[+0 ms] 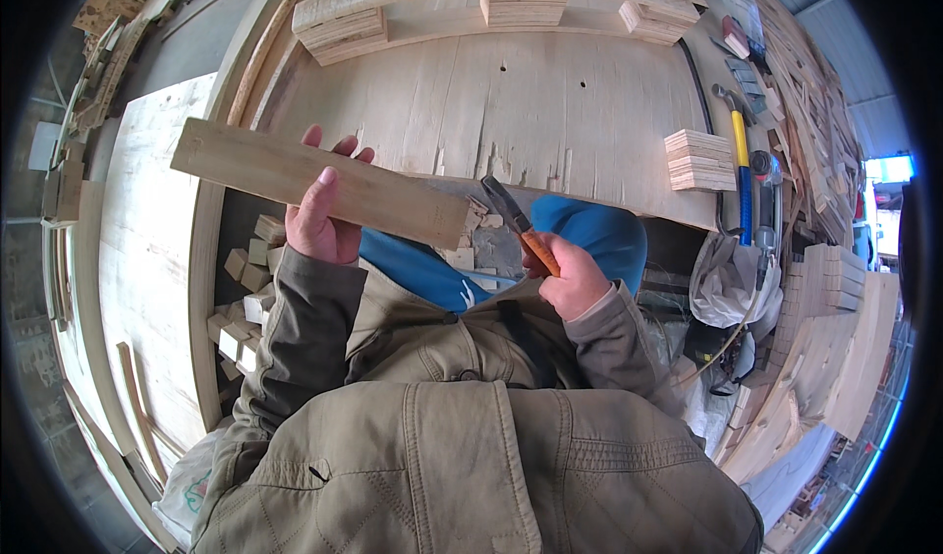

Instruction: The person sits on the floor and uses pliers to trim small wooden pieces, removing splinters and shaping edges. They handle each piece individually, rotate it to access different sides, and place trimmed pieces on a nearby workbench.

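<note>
A flat wooden board [383, 193] lies across my left hand [329, 210], thumb on its upper face and fingertips showing past its far edge. The board slants down to the right over my lap, short of the workbench's near edge. My right hand [572, 277] is closed round the orange handles of a pair of pliers [530, 243]. Their dark metal jaws point up and left, just beyond the board's right end. From this view I cannot tell whether the jaws touch anything.
The plywood workbench [422, 92] has a splintered near edge, with wood blocks along its back. A plywood block stack [699, 159] stands at its right, beside a yellow-and-blue hammer [740, 156]. Small offcuts [241, 333] are heaped at lower left. A plastic bag [725, 289] hangs at right.
</note>
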`<state>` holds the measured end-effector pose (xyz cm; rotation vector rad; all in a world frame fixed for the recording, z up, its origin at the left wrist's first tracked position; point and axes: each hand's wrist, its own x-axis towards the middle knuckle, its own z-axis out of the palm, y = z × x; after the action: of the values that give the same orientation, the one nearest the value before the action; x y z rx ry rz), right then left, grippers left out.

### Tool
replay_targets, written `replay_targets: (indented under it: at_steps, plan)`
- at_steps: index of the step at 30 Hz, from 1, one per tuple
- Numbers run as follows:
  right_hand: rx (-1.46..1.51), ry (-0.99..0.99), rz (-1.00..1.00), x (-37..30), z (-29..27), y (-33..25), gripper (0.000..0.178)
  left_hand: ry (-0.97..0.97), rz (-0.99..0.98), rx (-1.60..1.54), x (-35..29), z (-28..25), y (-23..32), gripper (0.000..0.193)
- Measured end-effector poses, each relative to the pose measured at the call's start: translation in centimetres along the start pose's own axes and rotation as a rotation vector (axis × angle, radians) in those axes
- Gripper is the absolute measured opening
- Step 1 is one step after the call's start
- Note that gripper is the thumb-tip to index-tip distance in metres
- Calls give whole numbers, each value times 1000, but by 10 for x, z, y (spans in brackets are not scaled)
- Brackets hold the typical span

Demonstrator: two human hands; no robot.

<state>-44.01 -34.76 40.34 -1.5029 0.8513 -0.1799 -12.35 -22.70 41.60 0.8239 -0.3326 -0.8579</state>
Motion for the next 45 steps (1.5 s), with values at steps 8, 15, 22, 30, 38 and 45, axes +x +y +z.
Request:
replay_targets:
  at_steps: [8,15,22,30,38,45]
  plan:
    - [329,-34,133,-1,2,-13,53,46,-128,-113,-9,-15,-37,77]
    - [363,96,12,13,12,-18,60,42,-246,-111,-20,-15,-75,69]
    - [367,265,-53,29,-6,-31,48,-66,-560,44,-17,-5,-60,62]
    - [422,433,-101,54,-33,-37,42,-150,-761,268,-6,16,-47,47]
    - [410,455,-56,59,-37,-34,37,-387,535,1576,-3,58,-31,77]
    - [494,404,-123,57,-34,-32,45,-686,213,1718,39,64,-43,68]
